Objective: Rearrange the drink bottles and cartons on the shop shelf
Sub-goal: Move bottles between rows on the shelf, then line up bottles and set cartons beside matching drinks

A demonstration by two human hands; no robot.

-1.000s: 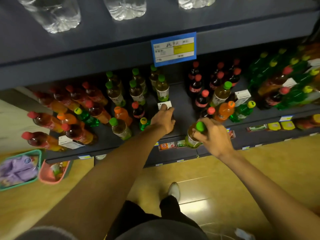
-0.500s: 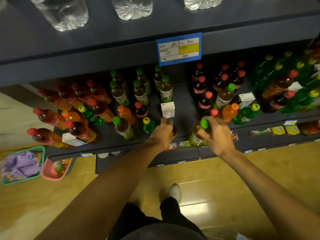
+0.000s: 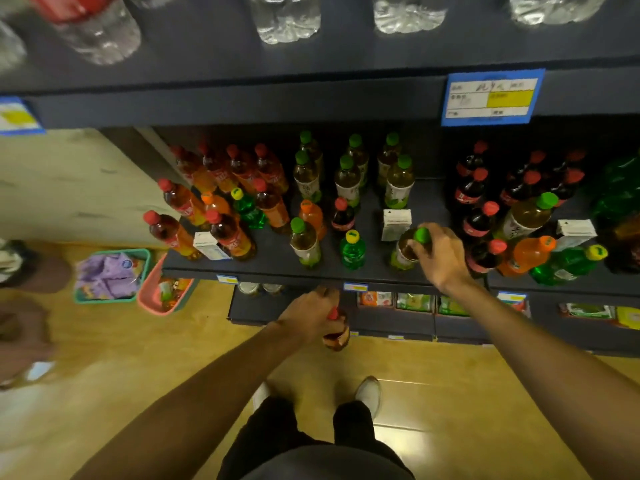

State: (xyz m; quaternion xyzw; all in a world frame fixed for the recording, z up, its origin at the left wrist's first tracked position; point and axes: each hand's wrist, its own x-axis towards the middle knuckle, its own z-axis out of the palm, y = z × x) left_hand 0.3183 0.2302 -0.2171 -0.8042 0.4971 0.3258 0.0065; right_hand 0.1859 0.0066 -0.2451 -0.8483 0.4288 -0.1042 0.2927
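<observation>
A single head-worn camera is looking steeply down and forward from above the person's own arms, facing the dark shelf (image 3: 277,261) of drinks. The wide lens is bending the upper shelf edge (image 3: 242,105) across the top. The floor (image 3: 467,393) and shoes (image 3: 369,393) are lying nearest; the shelf is sitting within arm's reach, farther off.

Green-capped bottle (image 3: 408,250) upright at shelf (image 3: 270,263) edge; red-capped bottle (image 3: 336,332), seemingly tilted, below.
</observation>
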